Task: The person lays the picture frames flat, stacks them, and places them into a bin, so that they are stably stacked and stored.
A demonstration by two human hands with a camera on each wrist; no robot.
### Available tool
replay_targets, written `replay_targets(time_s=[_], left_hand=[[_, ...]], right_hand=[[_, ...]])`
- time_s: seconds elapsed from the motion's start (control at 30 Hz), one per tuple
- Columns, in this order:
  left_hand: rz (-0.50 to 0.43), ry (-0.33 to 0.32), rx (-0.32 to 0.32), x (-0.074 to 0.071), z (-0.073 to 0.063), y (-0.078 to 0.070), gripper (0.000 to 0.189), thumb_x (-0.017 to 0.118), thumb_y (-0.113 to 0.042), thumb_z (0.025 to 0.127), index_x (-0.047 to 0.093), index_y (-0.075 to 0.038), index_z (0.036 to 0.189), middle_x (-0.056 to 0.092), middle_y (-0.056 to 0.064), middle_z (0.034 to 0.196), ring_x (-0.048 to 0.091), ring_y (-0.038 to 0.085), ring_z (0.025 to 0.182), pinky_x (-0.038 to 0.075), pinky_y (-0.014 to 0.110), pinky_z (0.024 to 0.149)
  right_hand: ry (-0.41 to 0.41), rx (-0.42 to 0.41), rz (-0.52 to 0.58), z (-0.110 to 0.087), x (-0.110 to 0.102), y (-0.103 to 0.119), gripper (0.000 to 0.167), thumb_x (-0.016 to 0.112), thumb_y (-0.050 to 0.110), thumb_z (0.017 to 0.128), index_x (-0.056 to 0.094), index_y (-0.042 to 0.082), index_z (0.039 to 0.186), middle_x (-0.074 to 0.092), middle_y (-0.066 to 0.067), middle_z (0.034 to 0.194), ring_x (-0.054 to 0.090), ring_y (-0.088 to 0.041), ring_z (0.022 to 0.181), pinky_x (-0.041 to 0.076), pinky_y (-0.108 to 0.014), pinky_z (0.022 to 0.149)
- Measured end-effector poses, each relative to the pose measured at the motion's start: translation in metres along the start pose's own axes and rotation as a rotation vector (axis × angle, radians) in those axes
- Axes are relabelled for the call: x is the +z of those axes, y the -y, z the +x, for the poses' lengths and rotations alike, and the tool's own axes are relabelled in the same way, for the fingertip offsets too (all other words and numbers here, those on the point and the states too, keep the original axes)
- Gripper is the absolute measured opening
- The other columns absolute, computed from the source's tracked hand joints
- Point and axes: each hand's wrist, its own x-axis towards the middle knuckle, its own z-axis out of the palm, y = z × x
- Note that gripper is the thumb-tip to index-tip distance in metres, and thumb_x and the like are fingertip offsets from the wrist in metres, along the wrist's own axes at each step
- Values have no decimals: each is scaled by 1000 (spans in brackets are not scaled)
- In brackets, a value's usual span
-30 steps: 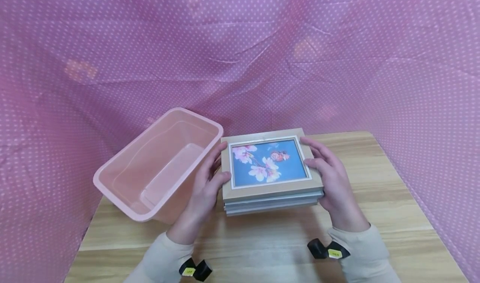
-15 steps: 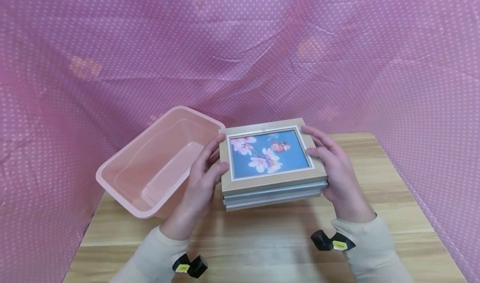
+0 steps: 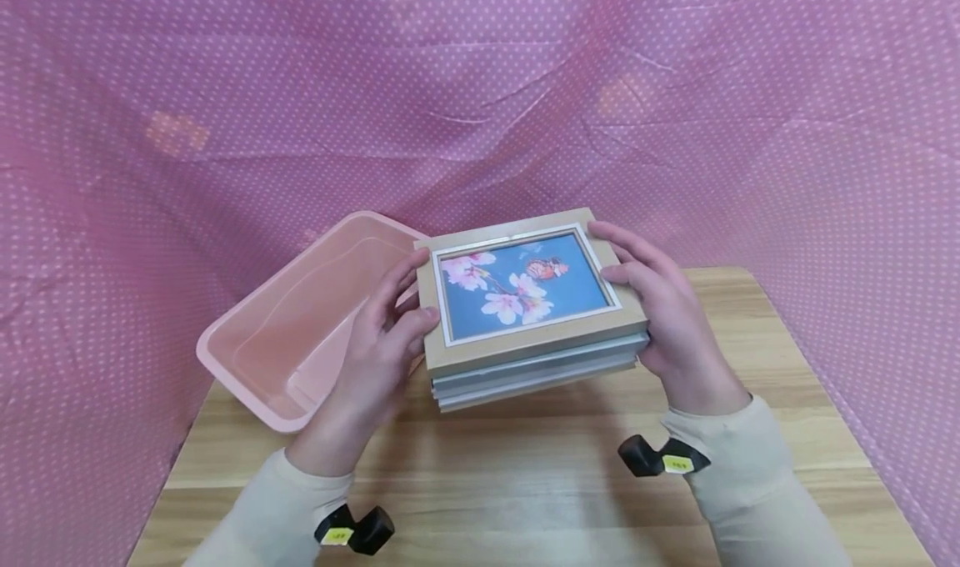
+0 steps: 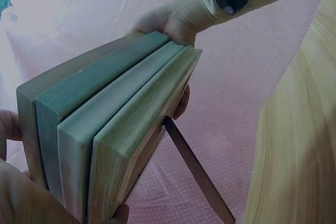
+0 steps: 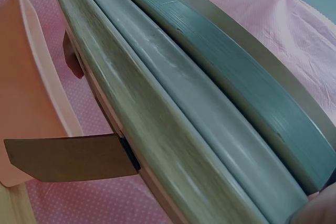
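Both hands hold a stack of several picture frames, raised above the table. The topmost picture frame (image 3: 528, 279) has a tan border round pink blossoms and a butterfly on blue. Below it come a blue-green frame (image 5: 226, 82), a pale grey frame (image 5: 178, 103) and a wood-grained frame (image 5: 126, 108). From the bottom one's back, a brown stand leg (image 4: 197, 169) sticks out. My left hand (image 3: 371, 354) grips the left side, thumb on the top border. My right hand (image 3: 663, 313) grips the right side likewise, with its lower fingers hidden beneath.
A pink plastic tub (image 3: 251, 325) stands on the left of the wooden table (image 3: 487, 500), with nothing visible in it; the stack's left corner overlaps its rim in the head view. Pink dotted cloth (image 3: 480, 92) hangs behind and on both sides.
Both hands have raised the stack of picture frames and shifted it slightly left, closer to the tub. The stack tilts a little more, its right side higher in view. The grip is unchanged.
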Motion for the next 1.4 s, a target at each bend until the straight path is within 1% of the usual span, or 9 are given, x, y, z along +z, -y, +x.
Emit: replay_targets(time_s=[0.17,0.33,0.47,0.6,0.7,0.83,1.03,1.17,1.4], left_hand=[[-3,0,14,-3,-2,-14,70,52,0,99,37,-15,166,43,8,164,59,20,134,63,24,93],[-1,-22,24,-4,-6,-30,68,54,-1,100,40,-18,164,42,5,164,55,22,137,60,23,98],[1,-36,40,-8,-6,-40,68,54,-2,100,39,-19,164,45,5,161,54,22,136,61,24,98],[-3,-34,68,-13,-6,-48,66,52,-1,101,38,-17,164,47,7,159,58,21,133,64,27,94],[-2,-42,73,-16,-7,-53,66,51,0,102,39,-18,164,48,7,158,60,20,131,65,28,93],[-2,-49,75,-20,-11,-60,67,52,0,104,37,-19,166,46,8,159,59,21,133,65,27,94],[-8,-70,68,-27,-17,-68,69,54,-3,106,35,-24,168,41,6,163,54,22,139,64,29,94],[-25,-100,77,-33,-21,-70,67,55,-3,106,37,-25,167,42,5,161,58,21,135,64,29,94],[-35,-139,113,-43,-26,-74,64,56,-4,107,39,-24,165,45,5,158,59,22,136,65,27,96]], right_hand=[[19,0,-6,8,7,11,55,46,4,104,57,19,156,43,-13,169,69,-27,123,67,-30,92],[47,-12,-4,15,16,24,54,47,4,104,58,18,155,44,-14,167,72,-25,119,67,-29,89],[67,-23,-10,21,24,33,54,47,4,104,59,19,155,45,-13,167,70,-27,122,67,-28,89],[64,-23,-24,26,33,40,54,49,4,103,60,20,153,45,-10,167,65,-29,127,64,-27,92],[61,-15,-35,30,39,44,54,52,5,101,62,21,152,45,-8,167,62,-30,129,62,-26,93],[66,2,-40,36,46,47,55,54,6,101,64,23,151,45,0,168,59,-30,132,59,-27,94],[85,22,-17,48,56,47,54,56,6,99,66,24,149,51,14,164,54,-30,140,51,-33,104],[117,8,-21,55,64,46,55,57,7,98,66,24,149,52,16,163,54,-31,141,48,-37,107],[169,1,-33,65,78,44,54,58,10,97,66,25,148,50,11,165,58,-33,135,51,-39,104]])
